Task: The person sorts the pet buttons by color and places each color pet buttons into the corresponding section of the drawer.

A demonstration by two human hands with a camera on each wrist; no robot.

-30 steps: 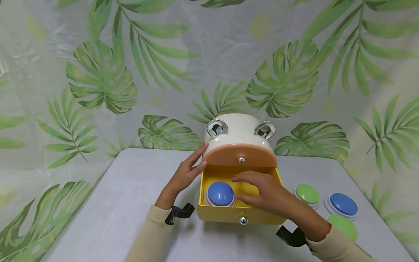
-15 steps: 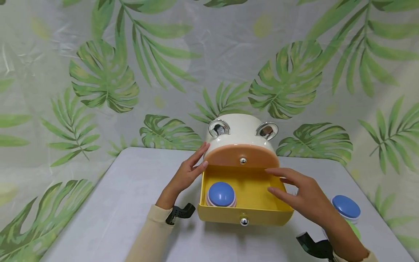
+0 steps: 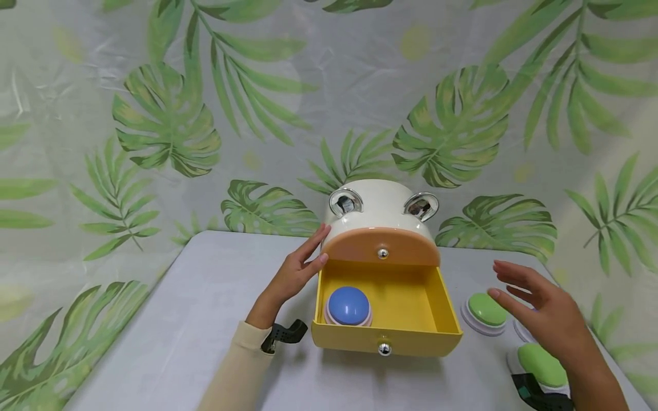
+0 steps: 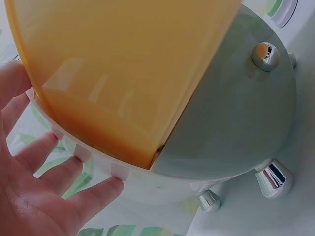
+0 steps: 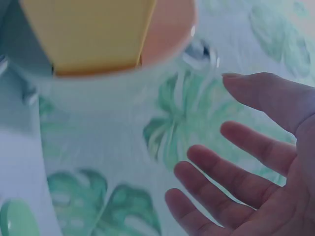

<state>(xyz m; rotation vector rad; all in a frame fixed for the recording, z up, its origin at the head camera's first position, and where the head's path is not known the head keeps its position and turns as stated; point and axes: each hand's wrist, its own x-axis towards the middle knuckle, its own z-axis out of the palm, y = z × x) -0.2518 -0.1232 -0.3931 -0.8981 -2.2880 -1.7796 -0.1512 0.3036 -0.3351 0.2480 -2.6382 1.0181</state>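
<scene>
A white frog-like drawer box (image 3: pixel 379 200) with silver eye-shaped trims stands on the table. Its yellow drawer (image 3: pixel 390 340) is pulled out, under an orange drawer front (image 3: pixel 354 246) with a silver knob. One blue dome-topped push button (image 3: pixel 349 306) sits in the yellow drawer's left part. My left hand (image 3: pixel 292 275) rests against the box's left side, and the left wrist view shows its straight fingertips (image 4: pixel 115 184) on the white shell. My right hand (image 3: pixel 547 311) hovers over the buttons at the right, fingers spread and holding nothing, apart from the drawer.
Right of the box lie a green push button (image 3: pixel 487 310), another green one (image 3: pixel 546 366) nearer the front, and a third button (image 3: pixel 521 331) mostly hidden behind my right hand. A leaf-print sheet (image 3: pixel 267 114) hangs behind the table (image 3: pixel 216 297).
My right hand has moved out of the yellow drawer to the right, over the loose buttons. The blue button stays in the drawer, and my left hand keeps its place on the box.
</scene>
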